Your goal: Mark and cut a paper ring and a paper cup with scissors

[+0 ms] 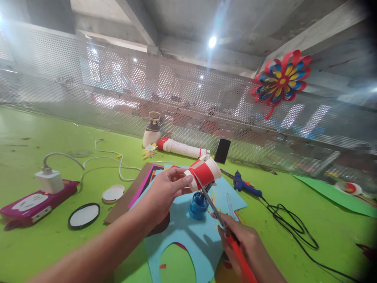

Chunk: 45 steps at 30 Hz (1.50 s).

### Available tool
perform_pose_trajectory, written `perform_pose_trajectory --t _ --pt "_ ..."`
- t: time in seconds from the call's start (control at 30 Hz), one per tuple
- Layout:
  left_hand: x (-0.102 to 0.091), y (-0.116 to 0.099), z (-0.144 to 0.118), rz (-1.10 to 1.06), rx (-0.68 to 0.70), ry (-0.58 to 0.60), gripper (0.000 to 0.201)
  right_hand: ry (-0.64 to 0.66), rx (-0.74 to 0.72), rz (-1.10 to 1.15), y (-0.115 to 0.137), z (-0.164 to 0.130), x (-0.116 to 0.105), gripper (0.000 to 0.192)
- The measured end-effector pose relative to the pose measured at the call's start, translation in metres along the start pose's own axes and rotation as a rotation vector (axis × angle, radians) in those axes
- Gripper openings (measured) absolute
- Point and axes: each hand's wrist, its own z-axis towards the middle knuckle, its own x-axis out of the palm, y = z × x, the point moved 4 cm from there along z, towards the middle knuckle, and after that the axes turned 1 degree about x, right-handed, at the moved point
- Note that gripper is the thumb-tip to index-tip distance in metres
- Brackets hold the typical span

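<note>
A red and white paper cup [207, 172] is gripped at its left end by my left hand [165, 190], tipped onto its side above the table. My right hand [238, 239] holds scissors [237, 247] with red handles, and their blades reach up to the cup's near side. Whether the blades have cut into the wall I cannot tell. Just below the cup, a blue jar [198, 206] with dark tools in it stands on light blue paper [182, 228]. That paper has a large rounded hole near the front.
A glue gun [246, 184] with a coiled black cord lies to the right. At left are a purple power strip [41, 202] with a white charger and a black-rimmed disc [84, 215]. Stacked cups [185, 149], a sprayer bottle [151, 133] and a phone [222, 150] stand along the back.
</note>
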Motion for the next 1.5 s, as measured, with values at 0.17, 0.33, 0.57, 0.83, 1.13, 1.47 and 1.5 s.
perform_pose_trajectory --t 0.17,0.33,0.57,0.83,1.13,1.47,1.5 --pt "-0.0005 0.0020 0.0010 0.003 0.009 -0.015 0.036 0.042 0.032 0.012 0.0010 -0.0014 0.0001 0.033" --pt "-0.0047 0.0029 0.0028 0.076 0.034 -0.031 0.032 0.027 -0.017 -0.044 0.0044 0.0009 -0.0033 0.031" --pt "-0.0072 0.0025 0.0025 0.133 0.069 -0.043 0.044 -0.024 -0.028 -0.044 0.0068 0.0067 -0.0021 0.033" --pt "-0.0074 0.0050 0.0019 0.182 0.099 -0.029 0.038 0.011 0.001 -0.036 0.0066 0.0031 -0.0026 0.023" --pt "-0.0078 0.0094 0.0051 0.204 0.117 -0.046 0.047 0.020 0.049 -0.060 0.0030 0.0006 0.0017 0.032" --pt "-0.0015 0.0037 -0.0024 0.235 0.110 -0.039 0.049 0.004 -0.027 -0.110 0.0044 0.0066 -0.0028 0.033" --pt "-0.0017 0.0037 -0.0023 0.239 0.112 -0.038 0.049 0.010 -0.035 -0.113 0.0044 0.0066 -0.0036 0.033"
